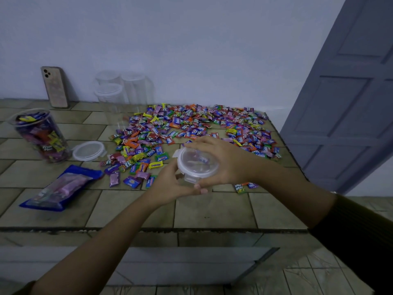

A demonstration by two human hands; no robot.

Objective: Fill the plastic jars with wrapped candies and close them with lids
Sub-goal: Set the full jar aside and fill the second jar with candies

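Note:
Both hands hold a clear plastic jar with a white-rimmed lid (pixel 196 165) on top, near the middle of the tiled counter. My left hand (pixel 168 184) grips the jar from below and the left. My right hand (pixel 221 158) wraps over the lid's right side. A few candies show through the lid. A wide heap of colourful wrapped candies (pixel 191 128) lies behind the hands. At the left stands an open jar filled with candies (pixel 40 135), and a loose lid (pixel 88 150) lies beside it. Three empty clear jars (pixel 119 90) stand by the wall.
A blue candy bag (pixel 61 188) lies at the front left of the tiled counter (pixel 127 209). A phone (pixel 55 87) leans against the wall at the back left. A grey-blue door (pixel 344 99) stands at the right. The counter's front edge runs just under my forearms.

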